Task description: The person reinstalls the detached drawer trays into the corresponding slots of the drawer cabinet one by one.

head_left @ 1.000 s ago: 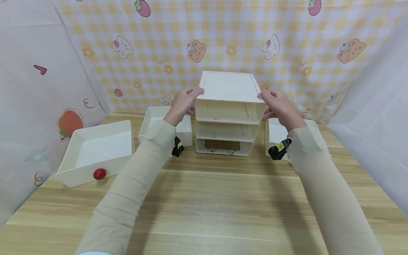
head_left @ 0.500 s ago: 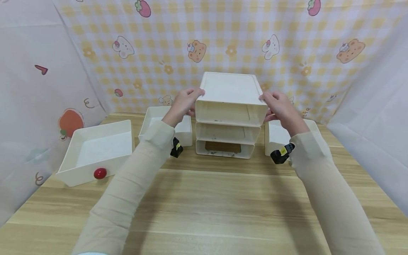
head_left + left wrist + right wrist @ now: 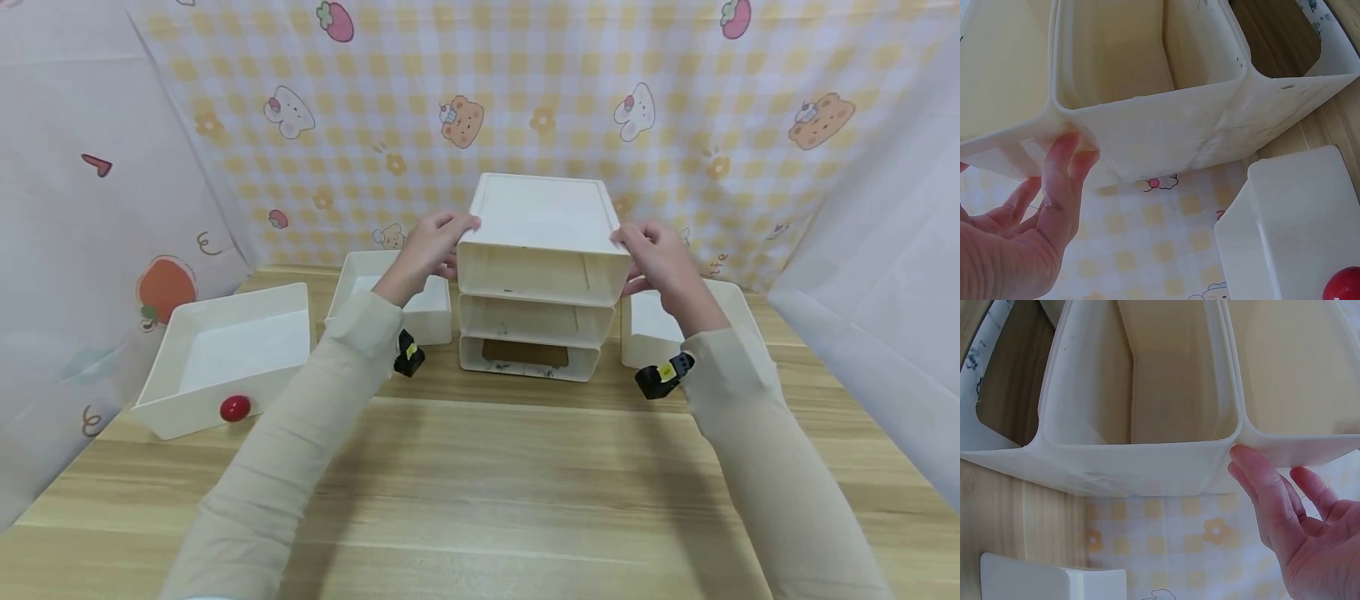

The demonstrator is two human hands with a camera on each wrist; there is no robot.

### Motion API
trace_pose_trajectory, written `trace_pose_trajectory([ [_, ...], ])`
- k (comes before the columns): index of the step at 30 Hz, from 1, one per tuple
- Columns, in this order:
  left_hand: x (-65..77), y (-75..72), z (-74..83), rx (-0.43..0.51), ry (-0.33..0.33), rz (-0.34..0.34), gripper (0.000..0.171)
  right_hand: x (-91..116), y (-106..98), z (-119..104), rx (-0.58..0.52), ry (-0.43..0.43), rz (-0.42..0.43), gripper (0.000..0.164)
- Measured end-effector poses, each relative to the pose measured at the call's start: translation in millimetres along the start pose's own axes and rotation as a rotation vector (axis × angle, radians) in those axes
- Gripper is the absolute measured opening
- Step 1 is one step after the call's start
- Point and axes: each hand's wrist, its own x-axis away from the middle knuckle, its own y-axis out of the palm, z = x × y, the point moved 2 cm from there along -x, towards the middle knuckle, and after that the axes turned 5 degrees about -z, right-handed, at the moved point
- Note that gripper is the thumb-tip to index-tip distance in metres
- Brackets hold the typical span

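The left hand [image 3: 427, 252] and right hand [image 3: 663, 263] are pinching the top tier [image 3: 543, 213] of the stack [image 3: 536, 321], which is standing on the counter [image 3: 480, 475], seemingly assembled, while three drawers [image 3: 240, 358] are lying outside it, none yet in.

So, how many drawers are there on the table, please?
3: one drawer far left, another drawer just left of the cabinet, a third drawer right of it, partly covered. Others may be hidden.
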Motion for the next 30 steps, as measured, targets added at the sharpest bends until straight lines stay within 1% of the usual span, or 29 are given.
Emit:
trace_pose_trajectory([
  [12, 8.7, 0.6, 0.6, 0.03, 0.007, -0.027, 0.042, 10, 2, 0, -0.018, -0.011, 0.01, 0.026],
  [23, 11.0, 0.7, -0.2, 0.028, 0.008, -0.041, 0.044, 19, 4, -2, -0.019, -0.025, 0.055, 0.027],
  [30, 14.5, 2.5, -0.1, 0.043, -0.01, -0.05, 0.041, 23, 4, 0, -0.01, -0.019, 0.065, 0.026],
])
